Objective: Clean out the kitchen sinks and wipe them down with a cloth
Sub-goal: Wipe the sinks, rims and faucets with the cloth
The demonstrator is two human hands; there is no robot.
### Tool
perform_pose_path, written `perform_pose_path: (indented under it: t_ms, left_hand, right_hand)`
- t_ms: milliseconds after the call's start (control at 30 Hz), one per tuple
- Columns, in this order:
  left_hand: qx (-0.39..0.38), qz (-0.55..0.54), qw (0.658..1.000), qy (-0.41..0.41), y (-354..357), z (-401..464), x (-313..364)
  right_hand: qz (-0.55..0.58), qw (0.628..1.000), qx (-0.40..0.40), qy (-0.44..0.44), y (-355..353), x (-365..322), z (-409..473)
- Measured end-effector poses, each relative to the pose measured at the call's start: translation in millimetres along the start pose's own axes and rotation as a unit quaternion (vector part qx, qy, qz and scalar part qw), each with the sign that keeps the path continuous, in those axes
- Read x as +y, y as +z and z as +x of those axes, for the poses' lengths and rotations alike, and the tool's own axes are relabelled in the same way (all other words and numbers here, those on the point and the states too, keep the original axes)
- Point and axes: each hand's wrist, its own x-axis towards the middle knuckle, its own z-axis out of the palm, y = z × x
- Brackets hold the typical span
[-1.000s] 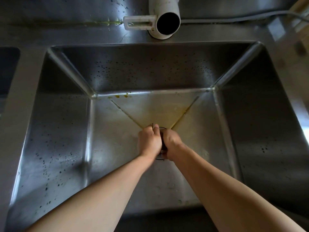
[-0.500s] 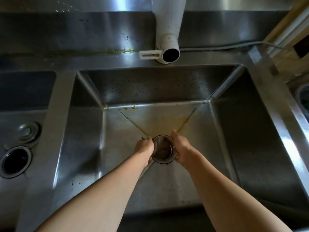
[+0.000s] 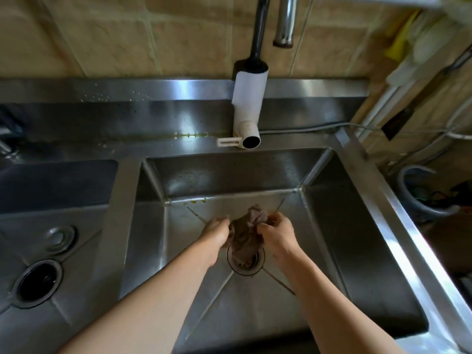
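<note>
Two hands (image 3: 247,235) gripping a crumpled brown cloth (image 3: 246,235), long axis upright, over the drain (image 3: 245,264).

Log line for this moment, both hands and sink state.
left hand: grips cloth | right hand: grips cloth | cloth: bunched above drain | right sink: stained

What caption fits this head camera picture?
Both hands, left and right, lift a crumpled brown cloth above the steel sink's round drain.

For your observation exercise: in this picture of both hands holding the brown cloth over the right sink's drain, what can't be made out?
Head view only:
- Drain: mostly covered by the brown cloth; a strainer cannot be confirmed.
- Fingertips of left hand and right hand: buried in the cloth.
- Tap: top cut off by the frame edge.
- Left sink: cropped at the left.
</note>
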Motion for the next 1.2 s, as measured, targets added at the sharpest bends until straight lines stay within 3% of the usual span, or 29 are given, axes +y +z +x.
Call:
perform_pose_path:
  t_ms: [33, 100, 167, 300, 400, 500, 633, 733, 833, 900, 967, 1067, 1200]
  left_hand:
    - [0.004, 0.020, 0.998, 0.065, -6.3, -6.0, 7.2]
    - [-0.062, 0.023, 0.983, 0.170, -18.4, -19.9, 20.9]
    - [-0.122, 0.058, 0.966, 0.219, -29.1, -29.7, 31.1]
    - [-0.109, 0.137, 0.952, 0.253, -54.2, -40.9, 50.6]
    - [-0.045, 0.128, 0.948, 0.286, -68.0, -45.9, 69.3]
    - [-0.082, 0.110, 0.946, 0.294, -78.6, -49.8, 88.3]
    - [-0.111, 0.131, 0.941, 0.292, -92.4, -44.8, 106.8]
    - [-0.034, 0.199, 0.923, 0.328, -104.5, -24.4, 121.4]
    - [0.038, 0.314, 0.884, 0.345, -120.4, 6.4, 131.2]
    - [0.060, 0.375, 0.865, 0.329, -128.9, 25.8, 133.3]
    - [0.066, 0.409, 0.850, 0.325, -132.9, 40.1, 134.4]
    - [0.069, 0.483, 0.814, 0.316, -132.7, 55.5, 132.5]
    - [0.072, 0.560, 0.771, 0.293, -129.5, 65.7, 128.1]
  right_hand:
    - [-0.003, 1.000, -0.008, -0.020, -2.8, -6.3, -4.2]
    - [0.012, 0.997, -0.030, -0.065, -5.4, -19.8, -14.3]
    - [0.030, 0.994, -0.035, -0.096, -3.9, -34.5, -27.3]
    - [0.074, 0.993, 0.004, -0.095, 5.2, -54.1, -41.3]
    - [0.153, 0.985, -0.063, -0.053, 15.8, -68.8, -48.2]
    - [0.195, 0.973, -0.116, -0.048, 28.2, -80.6, -51.3]
    - [0.156, 0.985, 0.003, -0.073, 33.3, -93.0, -42.1]
    - [0.163, 0.976, 0.094, -0.113, 25.7, -108.8, -33.5]
    - [0.199, 0.943, 0.173, -0.202, 19.6, -131.7, -16.3]
    - [0.120, 0.933, 0.204, -0.271, 18.8, -148.1, 1.5]
    - [-0.007, 0.935, 0.180, -0.305, 25.1, -159.6, 20.0]
    - [-0.097, 0.943, 0.149, -0.281, 43.3, -165.5, 42.5]
    - [-0.184, 0.929, 0.242, -0.210, 58.1, -169.2, 63.2]
